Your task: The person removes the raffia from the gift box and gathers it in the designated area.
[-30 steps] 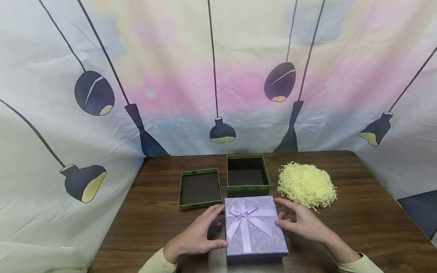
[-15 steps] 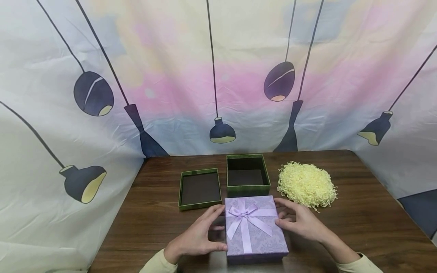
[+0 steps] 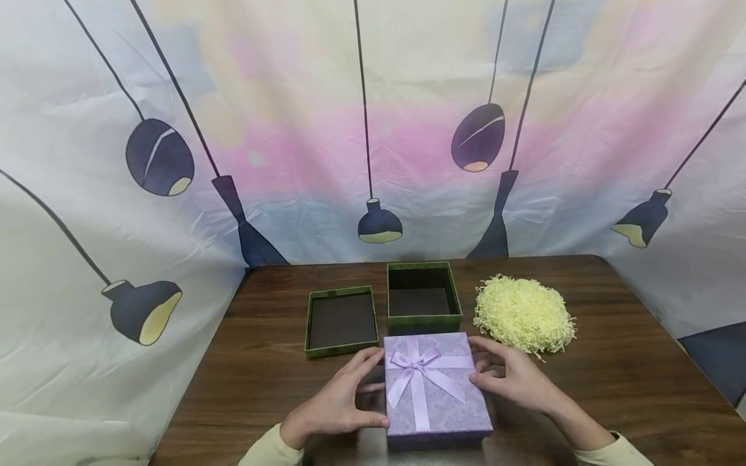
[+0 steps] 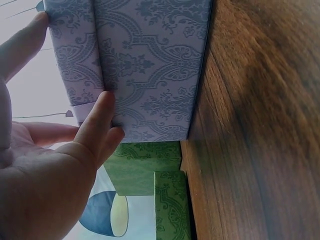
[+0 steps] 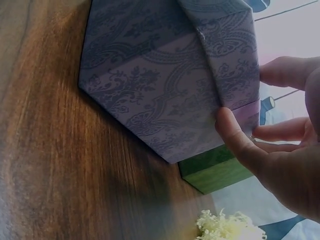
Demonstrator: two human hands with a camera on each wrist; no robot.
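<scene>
A purple patterned gift box (image 5: 135,95) stands on the table at the near middle, its lid (image 3: 451,408) on top with a lilac ribbon bow (image 3: 418,367). My left hand (image 3: 340,402) holds the lid's left side, thumb toward the near corner and forefinger toward the far one. In the left wrist view, fingertips of the left hand (image 4: 57,160) touch the lid's lower edge, above the box wall (image 4: 150,65). From the other side, my right hand (image 3: 519,377) holds the lid's right edge. Its fingertip meets the lid's lower edge in the right wrist view.
Right behind the gift box stands an open green box (image 3: 424,322) with a dark inside. Left of that, a green lid (image 3: 341,321) lies inside up. A pile of pale yellow shredded paper (image 3: 524,316) sits at the right on the wooden table (image 3: 233,388).
The left hand's lower fingers have shifted slightly against the lid's side. Otherwise both hands and the gift box look the same.
</scene>
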